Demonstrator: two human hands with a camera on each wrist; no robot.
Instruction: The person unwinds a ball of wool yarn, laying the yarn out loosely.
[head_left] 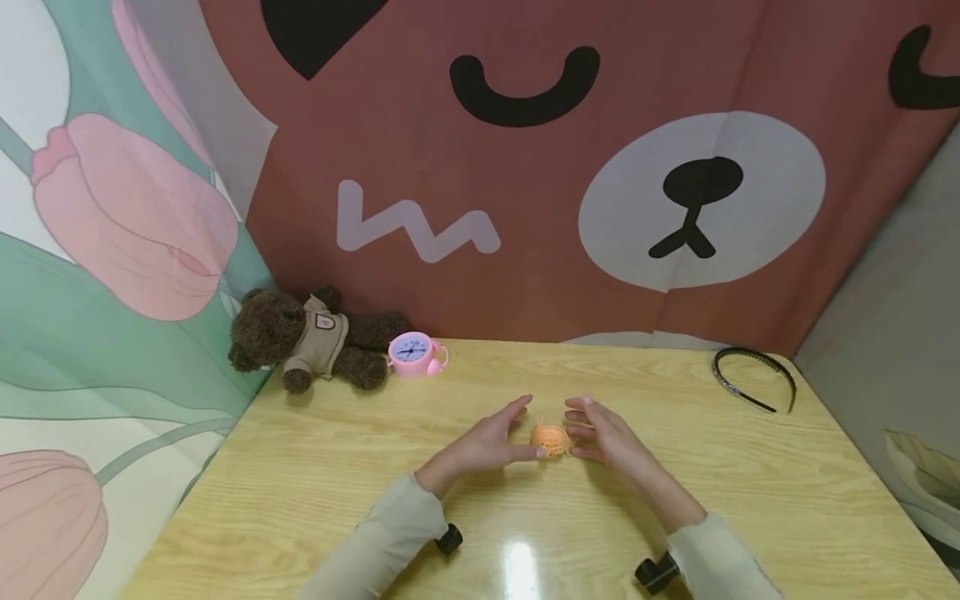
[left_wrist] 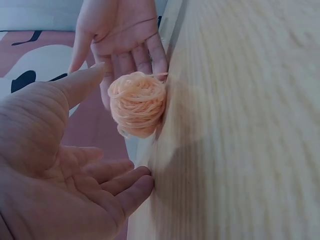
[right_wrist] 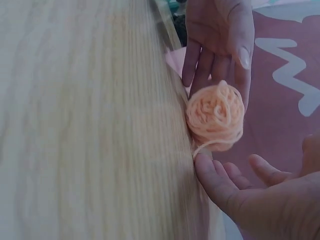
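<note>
A small ball of orange yarn [head_left: 551, 441] sits on the wooden table between the two hands. To its left is my left hand [head_left: 489, 440], fingers spread and thumb tip overlapping the ball's edge in the head view. On the other side my right hand [head_left: 606, 435] faces it with relaxed fingers. In the left wrist view the yarn ball [left_wrist: 137, 105] lies beyond the left fingers, with the right palm behind it. The right wrist view shows a loose strand trailing from the yarn ball [right_wrist: 216, 117] down to the right fingertips. Neither hand is curled round it.
At the back left a brown teddy bear [head_left: 318, 342] in a beige shirt lies on its side, with a pink alarm clock [head_left: 411, 354] at its feet. A black headband [head_left: 753, 379] rests at the back right. Printed cloth [head_left: 540, 183] hangs behind the table [head_left: 300, 492].
</note>
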